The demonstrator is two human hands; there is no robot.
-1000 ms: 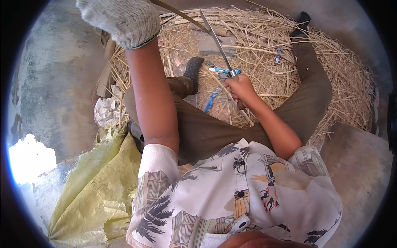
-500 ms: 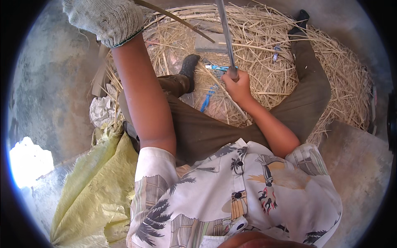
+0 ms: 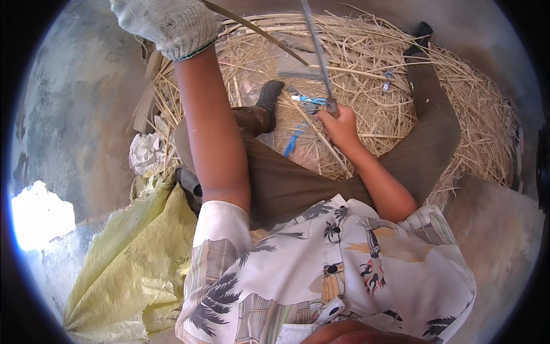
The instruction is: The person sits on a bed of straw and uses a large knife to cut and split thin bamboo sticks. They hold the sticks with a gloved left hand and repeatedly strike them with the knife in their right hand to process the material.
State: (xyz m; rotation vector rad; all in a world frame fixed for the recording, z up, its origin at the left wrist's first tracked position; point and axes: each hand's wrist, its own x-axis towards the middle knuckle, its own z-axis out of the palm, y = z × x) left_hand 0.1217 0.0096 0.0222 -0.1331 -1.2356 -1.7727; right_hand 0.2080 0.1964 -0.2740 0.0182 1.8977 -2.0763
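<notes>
My left hand [image 3: 169,26], in a grey-white knitted glove, is raised at the top left with its fingers beyond the picture's upper edge. A thin brown bamboo strip [image 3: 260,33] slants down from beside the glove; the grip itself is hidden. My bare right hand [image 3: 342,127] is closed round the handle of a long, narrow-bladed knife [image 3: 317,49], whose blade points up and away past the upper edge. The strip's lower end hangs left of the blade, apart from it, over a grey block [image 3: 298,66].
Pale split strips and shavings [image 3: 366,63] cover the floor between my spread legs. Blue ties [image 3: 294,139] lie near my left foot [image 3: 269,94]. A yellow woven sack [image 3: 134,264] and crumpled paper [image 3: 147,153] lie at the left. A wall stands behind the pile.
My gloved left hand and the bamboo strip have shifted slightly right and down. The right hand with the knife sits a little lower and further right; the whole view has also shifted slightly.
</notes>
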